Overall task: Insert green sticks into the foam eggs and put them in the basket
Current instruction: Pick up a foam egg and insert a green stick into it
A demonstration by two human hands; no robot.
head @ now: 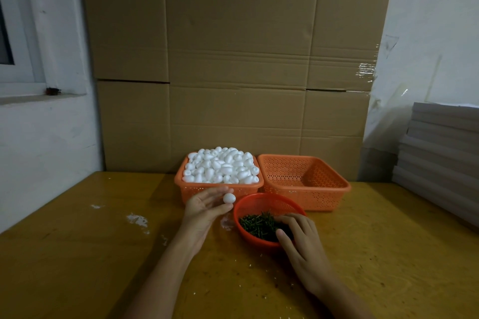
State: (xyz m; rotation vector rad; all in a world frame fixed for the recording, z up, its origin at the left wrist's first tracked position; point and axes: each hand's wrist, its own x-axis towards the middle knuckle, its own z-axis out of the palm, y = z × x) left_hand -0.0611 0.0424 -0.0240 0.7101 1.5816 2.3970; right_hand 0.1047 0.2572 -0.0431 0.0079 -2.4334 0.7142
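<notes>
below frame centre the left hand (204, 206) pinches a small white foam egg (229, 198) by thumb and fingertip, and could drop it while the right hand (300, 238), fingers curled among thin green sticks (256, 224), hold unclear, fumbles.

No text or number is legible, seemingly not even on the cardboard (233, 59).

On the table (77, 254), the left hand (204, 208) pinches a foam egg (229, 198) between thumb and fingertips, at 10 o'clock from the red bowl (259, 201). The right hand (298, 238) reaches into the bowl's green sticks (255, 224) — whether it grips one is unclear. Behind the bowl, the egg-heaped basket (207, 190) stands at 11 o'clock and the second basket (321, 194) at 1 o'clock.
</notes>
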